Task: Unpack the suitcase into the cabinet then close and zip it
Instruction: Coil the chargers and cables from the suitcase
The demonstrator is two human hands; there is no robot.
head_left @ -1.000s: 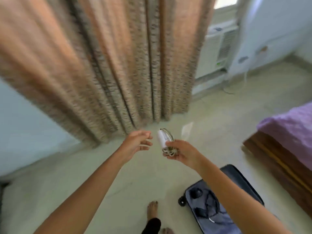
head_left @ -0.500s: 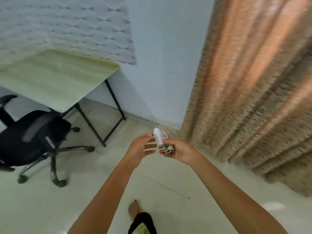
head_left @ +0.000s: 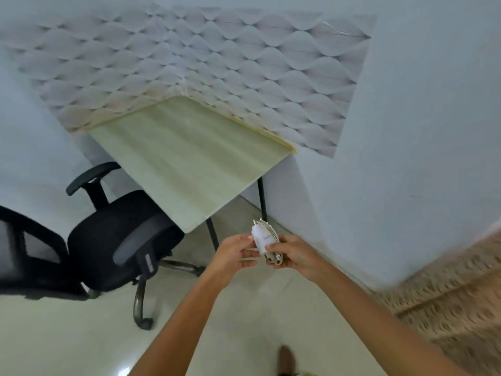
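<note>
So compared with half a second back, our view has swung left. The curtain (head_left: 450, 302) that filled the whole right side is now just a blurry strip in the lower right corner, and the desk (head_left: 189, 158) sits dead centre instead of up in the top left. We also get the whole patterned wall panel (head_left: 217, 63) behind it now. The black office chair (head_left: 108, 248) has slid in closer, with its seat tucked partly under the desk edge. Our bare foot (head_left: 286, 359) shows at the bottom edge, further right than before.

The hands haven't really changed what they're doing. Both arms reach forward from the bottom of the view and meet in the middle, low down in front of the desk leg. The right hand (head_left: 295, 256) grips the white charger (head_left: 262, 240) with its cable coiled around it, thumb on top and fingers curled under the loops. The left hand (head_left: 233, 253) is right up against it, thumb tip touching the top of the plug body and fingers half bent beneath. We can't tell if the left is actually pinching it or just steadying it.

The charger is up in the air between both hands, above the pale floor (head_left: 81, 335). The suitcase is out of view here, same as the cabinet.
</note>
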